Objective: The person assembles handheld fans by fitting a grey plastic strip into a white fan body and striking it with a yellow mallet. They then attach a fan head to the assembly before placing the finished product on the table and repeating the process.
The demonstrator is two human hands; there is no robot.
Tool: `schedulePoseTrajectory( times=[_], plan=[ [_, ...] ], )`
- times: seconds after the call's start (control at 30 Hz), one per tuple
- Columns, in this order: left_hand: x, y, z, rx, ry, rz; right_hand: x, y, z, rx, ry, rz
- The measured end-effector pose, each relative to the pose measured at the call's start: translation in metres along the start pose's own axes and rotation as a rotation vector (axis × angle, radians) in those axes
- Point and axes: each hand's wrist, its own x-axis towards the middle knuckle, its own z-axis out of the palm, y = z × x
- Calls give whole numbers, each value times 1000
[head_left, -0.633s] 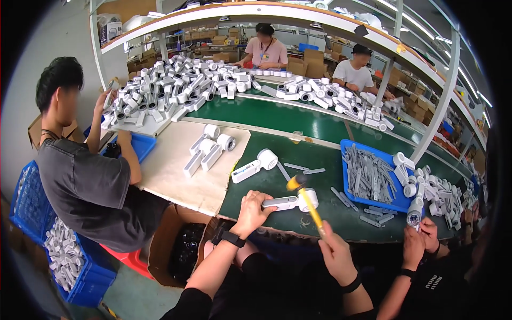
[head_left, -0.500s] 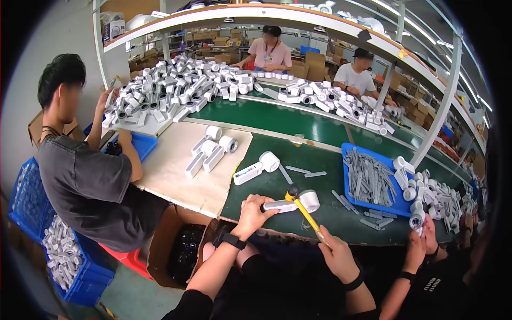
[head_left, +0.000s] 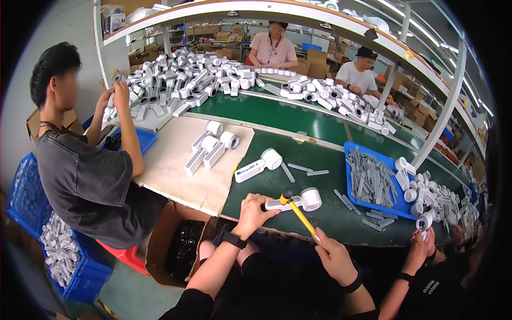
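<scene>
My left hand grips the handle end of a white handheld device with a round head, which lies on the green table near its front edge. In my right hand is a small hammer with a yellow handle and a black-tipped head. The hammer head is over the grey strip on the device's handle; whether it touches cannot be made out. Just beyond lies another white device with its handle open and some inner parts showing. Loose grey strips are scattered to the right.
A blue tray of grey strips stands at the right, beside a pile of white devices. Several devices lie on beige paper at the left. Co-workers sit left and right; an open carton stands below the table edge.
The hammer head has shifted slightly left and down along the device's handle. The co-worker at the left has raised both hands to a white device. My left hand keeps its hold.
</scene>
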Motion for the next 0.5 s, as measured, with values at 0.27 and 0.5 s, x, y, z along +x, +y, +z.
schedulePoseTrajectory(
  times=[0.27,0.5],
  plan=[
    [6,1,-2,-14,24,0,10,-12,6,-9,-55,-58],
    [3,1,-2,32,-22,-25,11,-24,5,34,-23,-31]
  ],
)
